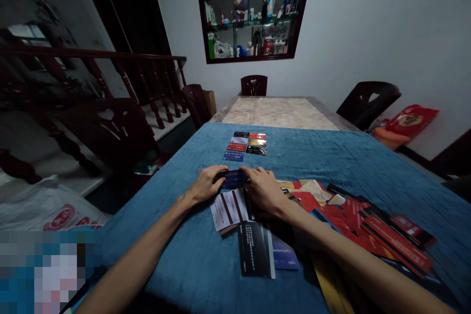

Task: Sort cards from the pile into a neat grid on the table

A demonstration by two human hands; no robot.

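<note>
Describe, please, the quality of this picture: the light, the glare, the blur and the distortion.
In the head view: dim light, dark shadow under the right forearm; some glare on the rows of cards; print on the held dark blue card too small to read; wide-angle stretch in the left railing; lower left corner pixelated.

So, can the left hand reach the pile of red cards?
Probably not directly: the left hand holds a blue card, and the right arm crosses between that hand and the pile.

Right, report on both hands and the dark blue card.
Left hand and right hand gripping dark blue rectangular card at opposite ends. Two columns of multicoloured rectangular cards just beyond. Nearest clutter: white, dark-striped rectangular cards.
</note>
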